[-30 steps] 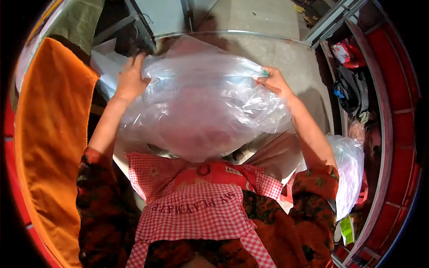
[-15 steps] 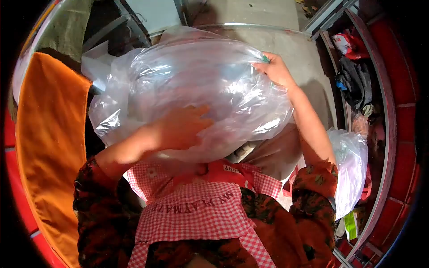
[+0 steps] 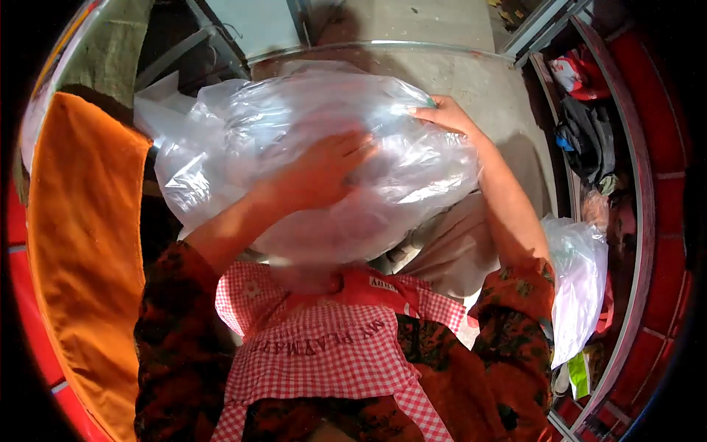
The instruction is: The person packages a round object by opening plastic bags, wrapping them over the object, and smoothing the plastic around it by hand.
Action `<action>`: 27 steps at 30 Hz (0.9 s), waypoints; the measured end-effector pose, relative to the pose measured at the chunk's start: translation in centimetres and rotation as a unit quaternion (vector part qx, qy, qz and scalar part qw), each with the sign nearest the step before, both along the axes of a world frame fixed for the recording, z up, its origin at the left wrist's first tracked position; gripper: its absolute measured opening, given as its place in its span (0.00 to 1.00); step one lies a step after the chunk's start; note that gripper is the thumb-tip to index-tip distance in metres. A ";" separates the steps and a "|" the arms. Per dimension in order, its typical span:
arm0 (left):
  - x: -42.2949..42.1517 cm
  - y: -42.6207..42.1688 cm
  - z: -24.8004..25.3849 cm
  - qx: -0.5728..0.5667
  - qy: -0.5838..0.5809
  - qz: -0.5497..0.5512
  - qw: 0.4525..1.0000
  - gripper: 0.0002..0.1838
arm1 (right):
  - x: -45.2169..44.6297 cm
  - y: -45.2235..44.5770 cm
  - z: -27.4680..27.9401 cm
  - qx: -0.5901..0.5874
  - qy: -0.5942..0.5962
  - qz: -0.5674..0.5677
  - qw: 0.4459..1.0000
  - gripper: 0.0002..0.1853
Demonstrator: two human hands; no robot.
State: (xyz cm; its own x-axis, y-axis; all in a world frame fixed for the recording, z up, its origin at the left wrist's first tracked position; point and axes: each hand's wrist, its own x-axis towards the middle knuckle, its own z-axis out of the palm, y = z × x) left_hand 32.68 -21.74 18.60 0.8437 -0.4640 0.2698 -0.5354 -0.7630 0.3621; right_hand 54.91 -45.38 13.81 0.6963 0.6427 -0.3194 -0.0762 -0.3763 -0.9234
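Observation:
A large, clear plastic bag, puffed up and crinkled, spreads over my lap. My left hand lies on its upper surface with the fingers stretched out, slightly blurred. At the bag's far right edge, my right hand grips the plastic between thumb and fingers, beside a small green spot. Whatever the bag contains, if anything, cannot be made out. Below it, a red-and-white checked apron covers my front.
An orange cloth hangs at the left. On the right, a shelf holds dark cloth and a red-and-white packet. Another clear plastic bag sits near my right elbow. Concrete floor lies ahead.
My left hand has slid forward and slightly right over the bag. The bag's near edge has shifted away from me and its top has flattened. My right hand keeps its hold.

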 end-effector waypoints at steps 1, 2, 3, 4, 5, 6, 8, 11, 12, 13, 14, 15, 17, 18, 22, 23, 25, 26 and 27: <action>-0.2 0.1 -0.4 0.019 -0.002 -0.004 1.000 0.34 | 0.1 -0.2 -0.2 0.006 0.015 0.002 1.000 0.23; -0.5 -0.1 -0.4 0.056 0.022 0.004 0.998 0.37 | -0.2 -0.3 0.2 -0.001 0.027 0.002 1.000 0.24; -0.6 -0.2 -0.4 0.092 0.046 0.011 0.995 0.39 | -0.6 -0.4 0.8 -0.008 0.040 0.001 0.999 0.25; -0.4 -0.3 -0.5 0.105 0.045 0.010 0.993 0.39 | -0.8 -0.5 1.0 -0.015 0.053 -0.001 0.998 0.26; -0.5 -0.4 -0.6 0.117 0.046 0.010 0.992 0.40 | -0.6 -0.7 0.5 -0.015 0.067 0.005 0.998 0.27; -0.7 -0.5 -0.7 0.129 0.047 0.012 0.990 0.40 | -0.3 -0.6 -0.2 -0.015 0.080 0.013 0.997 0.28; -0.5 -0.4 -1.1 0.153 0.031 0.003 0.988 0.41 | -0.4 -0.4 0.1 -0.026 0.093 0.019 0.995 0.29; -0.6 -0.5 -1.5 0.176 0.001 0.002 0.984 0.42 | -1.4 0.2 1.4 -0.052 0.098 0.016 0.994 0.30; -0.7 -0.5 -1.6 0.182 -0.009 0.004 0.983 0.42 | -1.2 0.1 0.6 -0.054 0.100 0.018 0.993 0.31; -0.7 -0.6 -1.9 0.179 -0.016 0.005 0.984 0.42 | -0.9 -0.2 0.1 -0.057 0.101 0.019 0.993 0.31; -0.7 -0.6 -2.1 0.174 -0.023 0.007 0.984 0.42 | -1.0 -0.6 0.8 -0.053 0.059 -0.011 0.997 0.30; -0.7 -0.5 -2.3 0.170 -0.030 0.012 0.985 0.43 | -1.1 -1.0 2.0 -0.049 0.014 -0.039 0.998 0.30; -0.8 -0.4 -2.2 0.162 -0.036 0.014 0.986 0.43 | 0.3 -2.9 2.9 -0.003 -0.074 -0.098 0.992 0.26; -0.8 -0.4 -2.0 0.160 -0.038 0.015 0.986 0.43 | 0.4 -2.9 4.5 0.041 -0.117 -0.129 0.984 0.24; -0.6 -0.3 -1.9 0.144 -0.018 0.014 0.989 0.40 | -8.9 -1.8 13.6 0.060 -0.420 0.133 0.896 0.21; -0.4 0.0 -2.1 0.146 -0.021 0.008 0.989 0.39 | -11.0 -1.2 14.3 0.050 -0.419 0.214 0.881 0.21; 0.5 1.1 -2.9 0.123 -0.006 -0.015 0.992 0.38 | -12.3 -1.5 10.6 -0.036 -0.421 0.321 0.848 0.15; 1.1 1.7 -3.4 0.100 0.015 -0.026 0.995 0.37 | -12.4 -2.4 9.2 -0.133 -0.392 0.395 0.820 0.13; 1.8 2.3 -3.8 0.078 0.036 -0.035 0.996 0.36 | -12.5 -3.7 7.5 -0.169 -0.323 0.406 0.838 0.12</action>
State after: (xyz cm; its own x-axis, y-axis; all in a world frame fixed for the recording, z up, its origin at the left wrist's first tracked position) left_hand 34.49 -19.46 14.84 0.8222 -0.5543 0.1296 -0.5665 -0.7746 0.2813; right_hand 42.39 -49.12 21.27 0.1706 0.9372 -0.3042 0.8064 -0.3102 -0.5035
